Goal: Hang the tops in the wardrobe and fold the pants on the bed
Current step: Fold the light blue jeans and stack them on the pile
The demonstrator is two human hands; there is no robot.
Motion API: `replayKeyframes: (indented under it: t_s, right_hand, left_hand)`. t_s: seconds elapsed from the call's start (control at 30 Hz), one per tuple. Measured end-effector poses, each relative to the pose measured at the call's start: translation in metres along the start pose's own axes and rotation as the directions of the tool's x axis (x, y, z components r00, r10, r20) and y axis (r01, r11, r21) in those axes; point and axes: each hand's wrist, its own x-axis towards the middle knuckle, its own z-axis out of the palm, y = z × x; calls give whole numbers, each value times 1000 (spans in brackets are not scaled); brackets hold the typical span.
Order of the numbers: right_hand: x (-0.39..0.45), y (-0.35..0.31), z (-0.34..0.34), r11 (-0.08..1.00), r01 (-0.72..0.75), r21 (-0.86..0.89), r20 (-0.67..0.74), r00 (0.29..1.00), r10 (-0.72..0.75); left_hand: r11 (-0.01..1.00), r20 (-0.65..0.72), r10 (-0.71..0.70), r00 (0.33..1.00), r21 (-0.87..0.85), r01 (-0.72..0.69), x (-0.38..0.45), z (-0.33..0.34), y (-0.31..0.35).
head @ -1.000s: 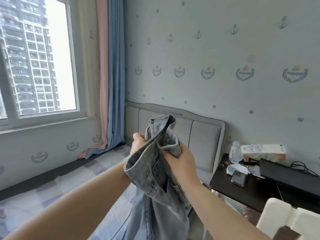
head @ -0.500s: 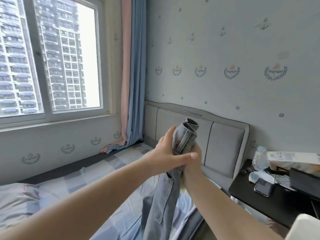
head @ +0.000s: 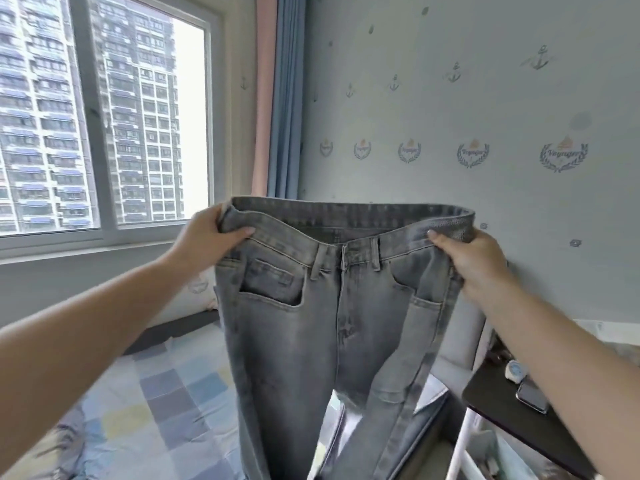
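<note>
- Left hand (head: pixel 211 237) and right hand (head: pixel 474 261) each grip one end of the waistband, both clenched on the jeans (head: pixel 332 323).
- Jeans hang spread in the air over the bed (head: pixel 166 403), not yet laid down or folded.
- No tops or wardrobe in view, so I cannot judge that part.

Jeans (head: pixel 311 327) faded grey; bedsheet (head: pixel 166 403) blue/yellow checks; curtains (head: pixel 277 98) pink+blue; wallpaper (head: pixel 450 98) anchors.

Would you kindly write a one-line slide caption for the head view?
Left hand and right hand grip the waistband of grey jeans, held spread above the bed.
</note>
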Motion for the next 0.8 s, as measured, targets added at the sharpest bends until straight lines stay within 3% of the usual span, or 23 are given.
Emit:
replayKeyframes:
  t_s: [0.17, 0.3, 0.43, 0.5, 0.57, 0.63, 0.73, 0.8]
  right_hand:
    - [34, -28, -32, 995, 74, -60, 76, 995, -69]
    - [44, -57, -29, 987, 134, -91, 157, 980, -119]
    - [66, -102, -15, 971, 219, 94, 71, 972, -226]
    - [73, -110, -6, 968, 239, 78, 102, 964, -247]
    - [74, -101, 6, 971, 224, -87, 241, 950, -198]
    - [70, -84, 17, 970, 176, -170, 310, 944, -117]
    - [62, -63, 22, 995, 14, -97, 395, 918, 26]
    - [61, -50, 25, 993, -84, -80, 520, 847, 113]
  left_hand:
    - [982, -74, 98, 992, 168, -84, 30, -36, 7]
    - [892, -119, 230, 966, 422, -160, 53, -55, 43]
    - [878, -302, 400, 866, 398, -267, 79, -80, 96]
    - [831, -165, 362, 917, 503, -237, 88, -86, 111]
    - [677, 48, 243, 969, 707, -205, 90, -88, 110]
    - [628, 80, 159, 984, 761, -163, 82, -95, 97]
    - [818, 50, -31, 998, 576, -3, 64, -106, 64]
    - [924, 115, -207, 972, 350, 155, 50, -115, 42]
